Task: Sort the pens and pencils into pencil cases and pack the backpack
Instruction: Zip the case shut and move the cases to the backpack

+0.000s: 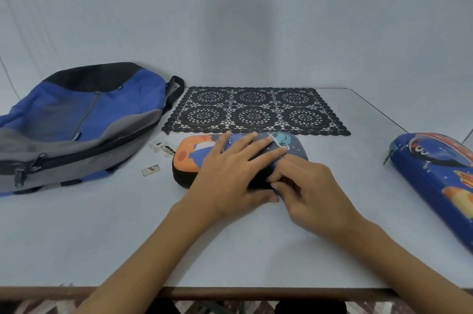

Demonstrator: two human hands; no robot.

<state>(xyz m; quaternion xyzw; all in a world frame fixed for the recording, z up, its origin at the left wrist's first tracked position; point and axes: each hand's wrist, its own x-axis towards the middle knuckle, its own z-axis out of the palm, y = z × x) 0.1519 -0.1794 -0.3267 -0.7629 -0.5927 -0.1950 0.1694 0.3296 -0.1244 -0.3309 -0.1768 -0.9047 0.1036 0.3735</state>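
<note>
Orange-and-navy moulded shell sits under both hands. The left hand (230, 172) lies flat on the lid of the space-print pencil case (194, 152), fingers straight and spread toward its far right end, pressing it down. The right hand (307, 190) is tucked in just beside it, touching the left thumb. Its fingers are curled and pinched together at the case's near right edge, along the dark side band. What they hold is hidden; a zip pull is my guess, not something seen.

The case lies crosswise in front of the person, long axis left to right, orange end to the left. Any zipping stroke would therefore run along that near edge, with the left hand as the anchor. The lid looks closed or nearly so, and no loose pens or pencils show anywhere.

Just behind the case, a black lace mat (256, 111) lies parallel to it on the pale table (128, 237). To the left are some peeled patches (163, 148) and a small scrap (151, 170). Beyond them the blue and grey backpack (76, 121) lies on its side, nearer the left hand. Well apart to the right, a second blue pencil case (435, 180) lies angled toward the table's near right corner and appears shut. That one is the right hand's to fetch.
</note>
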